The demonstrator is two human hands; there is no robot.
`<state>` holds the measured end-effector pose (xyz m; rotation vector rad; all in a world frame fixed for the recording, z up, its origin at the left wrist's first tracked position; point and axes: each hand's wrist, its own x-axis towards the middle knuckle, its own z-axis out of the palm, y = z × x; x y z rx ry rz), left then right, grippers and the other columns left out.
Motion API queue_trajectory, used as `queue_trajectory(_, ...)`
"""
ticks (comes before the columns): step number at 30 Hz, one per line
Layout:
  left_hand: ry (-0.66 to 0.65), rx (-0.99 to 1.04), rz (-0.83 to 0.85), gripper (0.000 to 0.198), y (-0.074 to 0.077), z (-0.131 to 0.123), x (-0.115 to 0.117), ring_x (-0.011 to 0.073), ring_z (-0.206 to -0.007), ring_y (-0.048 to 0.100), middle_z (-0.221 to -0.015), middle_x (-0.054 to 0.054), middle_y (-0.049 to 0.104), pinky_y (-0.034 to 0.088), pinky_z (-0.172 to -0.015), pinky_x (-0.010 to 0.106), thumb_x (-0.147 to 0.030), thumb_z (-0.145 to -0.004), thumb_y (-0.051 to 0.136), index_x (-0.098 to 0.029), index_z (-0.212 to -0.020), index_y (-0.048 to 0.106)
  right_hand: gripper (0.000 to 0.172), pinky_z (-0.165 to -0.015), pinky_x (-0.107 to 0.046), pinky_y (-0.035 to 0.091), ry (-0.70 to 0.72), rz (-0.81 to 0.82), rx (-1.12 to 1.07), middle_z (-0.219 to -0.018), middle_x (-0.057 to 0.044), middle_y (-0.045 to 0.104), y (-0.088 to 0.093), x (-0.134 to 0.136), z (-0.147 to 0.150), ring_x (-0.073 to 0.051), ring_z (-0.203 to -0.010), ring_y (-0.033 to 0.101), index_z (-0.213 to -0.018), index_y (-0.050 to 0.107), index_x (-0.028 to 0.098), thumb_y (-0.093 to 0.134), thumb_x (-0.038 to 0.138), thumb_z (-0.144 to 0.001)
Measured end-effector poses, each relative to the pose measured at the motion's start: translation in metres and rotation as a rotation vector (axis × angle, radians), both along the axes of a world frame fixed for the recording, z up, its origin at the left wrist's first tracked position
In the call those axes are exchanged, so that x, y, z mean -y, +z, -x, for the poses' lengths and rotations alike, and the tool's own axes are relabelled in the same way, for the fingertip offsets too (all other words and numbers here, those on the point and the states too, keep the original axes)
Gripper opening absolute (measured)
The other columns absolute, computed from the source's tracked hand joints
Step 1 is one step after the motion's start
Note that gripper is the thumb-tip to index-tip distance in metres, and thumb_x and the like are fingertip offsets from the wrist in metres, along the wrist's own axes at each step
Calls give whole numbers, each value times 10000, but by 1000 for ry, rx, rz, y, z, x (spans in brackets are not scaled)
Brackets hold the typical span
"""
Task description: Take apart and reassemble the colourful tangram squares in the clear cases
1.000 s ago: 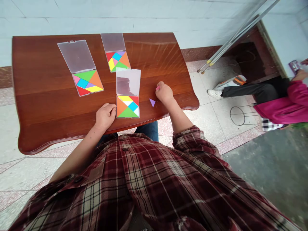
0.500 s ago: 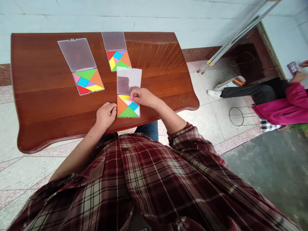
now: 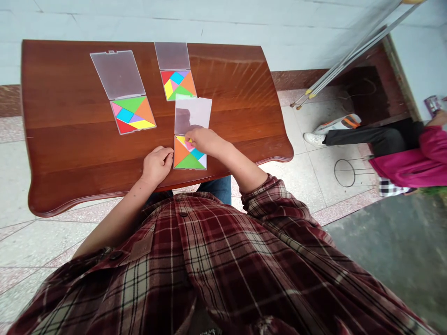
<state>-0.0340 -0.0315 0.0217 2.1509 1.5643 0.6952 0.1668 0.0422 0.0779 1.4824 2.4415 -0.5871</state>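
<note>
A tangram tray [image 3: 189, 154] with coloured pieces lies near the front edge of the brown wooden table [image 3: 70, 149], its clear lid [image 3: 193, 115] hinged open behind it. My right hand [image 3: 204, 140] rests over the tray's upper part, fingers pinched on a small pink piece [image 3: 189, 144] that sits at or in the tray. My left hand [image 3: 157, 164] is curled in a loose fist against the tray's left edge, steadying it. The tray's far right corner is hidden under my right hand.
Two more tangram trays lie farther back, one at the left [image 3: 133, 114] and one at the middle [image 3: 178, 84], each with an open clear lid. Another person in a pink sleeve [image 3: 412, 156] sits at the right, legs stretched over the tiled floor. Metal poles [image 3: 349, 56] lean there.
My right hand carried the pink piece from the table's right side to the tray and has lowered it among the pieces. The purple triangle that lay on the table is out of sight.
</note>
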Motion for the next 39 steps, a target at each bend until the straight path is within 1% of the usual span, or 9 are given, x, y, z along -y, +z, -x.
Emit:
queue_trajectory(6,8,-8,1,242,2,0,0,195,-814,607,-819,54,643,450,-724,301,-249,-881,455,-198,-912,689,374,-802,-332,385,15,-18,-11,-1199,-114,640,2,5,-3,-245,-1063,568,-1173,665,181,418,115,-900)
queue_trajectory(13,7,-2,8,223,1,0,0,198,-804,599,-812,50,638,445,-719,306,-244,-880,460,-213,-896,680,335,-750,-320,397,-25,2,-31,-1109,-82,655,0,8,1,-211,-947,588,-1079,702,220,435,119,-905)
queue_trajectory(16,4,5,7,223,3,-1,0,197,-809,597,-811,50,640,447,-725,305,-242,-880,458,-212,-892,678,336,-766,-313,392,-51,-3,-66,-1137,-73,652,3,8,-1,-207,-964,582,-1098,692,214,468,97,-877)
queue_trajectory(19,1,-2,12,226,3,-1,0,199,-809,597,-808,51,641,445,-724,307,-242,-877,457,-209,-895,679,346,-769,-310,390,-121,-32,-140,-1133,-69,660,10,8,-11,-203,-953,581,-1112,679,198,469,93,-858)
queue_trajectory(23,5,-10,9,232,2,0,-1,196,-805,596,-798,47,638,435,-712,305,-244,-881,450,-213,-894,679,311,-789,-303,400,-217,-100,-209,-1068,-60,685,15,14,-38,-195,-930,593,-1051,683,190,447,104,-868)
queue_trajectory(27,-5,-7,-6,236,2,0,0,191,-799,595,-803,45,646,432,-709,301,-246,-888,444,-211,-888,678,274,-832,-330,420,-383,-165,-149,-1104,-94,694,8,29,-72,-234,-995,608,-1063,682,172,498,129,-865)
queue_trajectory(31,4,-9,-12,224,4,1,-1,192,-819,600,-839,41,670,444,-724,300,-245,-884,453,-222,-897,676,225,-797,-343,435,-556,-166,-55,-1055,-109,698,0,48,-97,-246,-941,622,-1036,682,168,541,167,-862)
queue_trajectory(35,11,-15,-23,224,5,2,-1,193,-826,606,-855,43,680,452,-739,303,-248,-883,454,-221,-900,675,148,-750,-327,443,-611,-102,-57,-944,-84,690,-7,57,-104,-223,-855,618,-972,675,177,598,243,-865)
queue_trajectory(39,10,-24,-27,216,6,1,-1,190,-815,602,-854,41,680,455,-737,300,-244,-878,455,-222,-886,670,197,-787,-346,463,-634,-136,-59,-1015,-108,665,-15,53,-98,-232,-885,613,-1002,651,168,674,240,-820)
